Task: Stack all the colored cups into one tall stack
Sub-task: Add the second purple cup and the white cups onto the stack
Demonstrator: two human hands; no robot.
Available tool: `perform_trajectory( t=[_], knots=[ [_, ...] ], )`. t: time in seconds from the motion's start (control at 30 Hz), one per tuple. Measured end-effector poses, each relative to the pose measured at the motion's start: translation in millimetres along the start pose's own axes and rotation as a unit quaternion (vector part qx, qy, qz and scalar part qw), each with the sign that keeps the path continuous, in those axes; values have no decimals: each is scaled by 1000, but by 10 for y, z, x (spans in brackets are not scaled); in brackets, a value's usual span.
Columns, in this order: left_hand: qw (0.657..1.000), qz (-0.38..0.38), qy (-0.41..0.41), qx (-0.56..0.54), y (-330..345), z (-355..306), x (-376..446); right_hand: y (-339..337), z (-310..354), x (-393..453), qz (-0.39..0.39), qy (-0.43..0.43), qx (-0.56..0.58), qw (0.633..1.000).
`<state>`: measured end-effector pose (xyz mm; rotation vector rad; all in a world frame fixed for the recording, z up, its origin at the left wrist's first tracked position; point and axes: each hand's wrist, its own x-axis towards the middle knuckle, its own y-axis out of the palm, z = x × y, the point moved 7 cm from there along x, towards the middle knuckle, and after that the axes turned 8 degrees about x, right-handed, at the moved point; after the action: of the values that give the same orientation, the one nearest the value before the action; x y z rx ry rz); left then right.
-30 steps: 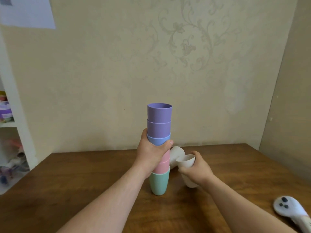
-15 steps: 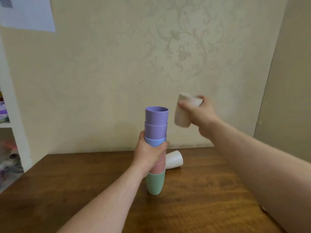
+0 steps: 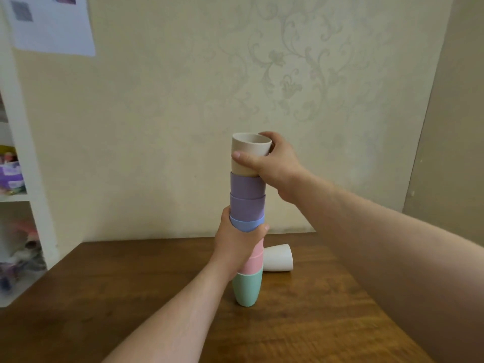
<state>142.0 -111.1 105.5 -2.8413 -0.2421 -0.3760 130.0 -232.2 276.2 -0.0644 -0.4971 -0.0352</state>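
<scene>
Stack [image 3: 247, 231] stood upright on the wooden table [image 3: 131, 297], near its far edge, middle of the width: green cup [image 3: 246, 289] at the base, then pink, blue, two purple. Patterned beige wall behind; white shelf [image 3: 23, 179] off the left edge; paper sheet [image 3: 52, 22] on the wall, upper left. Table bare to left, right and front of stack. White cup [image 3: 279, 257] lay on its side just right of the stack, toward the far edge. Left hand [image 3: 235, 244] closed around the stack at the blue and pink cups. Right hand [image 3: 277, 166] gripped beige cup [image 3: 248, 155], its base seated in the top purple cup. Half a second earlier that cup was in the air, right of the stack.
</scene>
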Motion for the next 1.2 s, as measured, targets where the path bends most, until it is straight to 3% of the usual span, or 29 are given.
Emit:
perform_trajectory(
  t=[0.4, 0.53, 0.67, 0.77, 0.83, 0.97, 1.2],
  knots=[
    [1000, 1, 1, -14, 34, -13, 21, 130, -648, -127, 36, 68, 60, 995],
    [1000, -5, 2, -19, 49, 15, 44, -47, -904, -256, 89, 79, -22, 993],
    [998, 3, 15, -55, 54, 71, 36, -518, -1663, -623, 41, 179, -73, 980],
    [998, 4, 21, -66, 51, 102, 45, -697, -2356, -981, 86, 260, -297, 915],
    [998, 5, 25, -64, 51, 109, 50, -627, -2594, -1144, 124, 235, -383, 885],
    [997, 8, 26, -66, 61, 104, 52, -505, -2674, -1285, 104, 180, -336, 919],
    [997, 6, 32, -77, 58, 112, 54, -774, -2468, -1102, 156, 179, -352, 905]
  ],
)
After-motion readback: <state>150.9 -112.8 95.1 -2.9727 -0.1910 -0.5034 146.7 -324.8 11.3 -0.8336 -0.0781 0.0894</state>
